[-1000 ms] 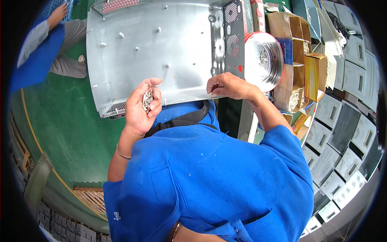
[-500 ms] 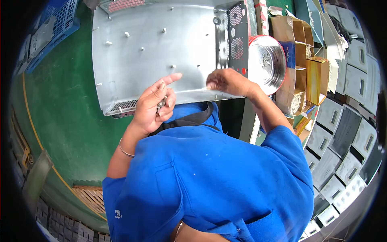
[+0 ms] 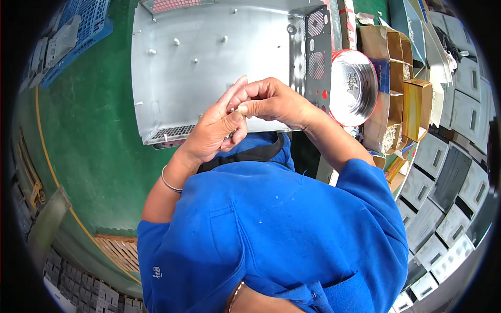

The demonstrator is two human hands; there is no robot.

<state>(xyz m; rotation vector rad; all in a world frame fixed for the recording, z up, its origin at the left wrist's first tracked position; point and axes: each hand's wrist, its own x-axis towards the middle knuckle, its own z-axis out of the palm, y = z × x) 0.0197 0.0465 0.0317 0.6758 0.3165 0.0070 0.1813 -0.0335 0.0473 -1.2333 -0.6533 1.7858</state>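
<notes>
Over the near edge of an open sheet-metal case (image 3: 250, 57), my two hands meet. My left hand (image 3: 209, 133) is cupped, its fingers curled round small metal parts that are mostly hidden now. My right hand (image 3: 279, 104) reaches across to it, thumb and forefinger pinching a small pale piece (image 3: 233, 110) at the left fingertips; its exact kind is too small to tell. Short white posts, such as this post (image 3: 176, 41), stand up from the case floor. A dark perforated end panel (image 3: 315, 47) closes the case's right side.
Right of the case sits a red-rimmed round metal tin (image 3: 374, 78) with small parts inside. Beyond it are cardboard bins (image 3: 376, 112) with white pieces. Grey metal boxes (image 3: 433, 151) are stacked far right. A blue plastic pallet (image 3: 99, 28) lies on the green floor (image 3: 94, 151) at left.
My right hand has moved left from the case's near right part to my left hand, where it now pinches a small piece. The case appears shifted slightly right in view.
</notes>
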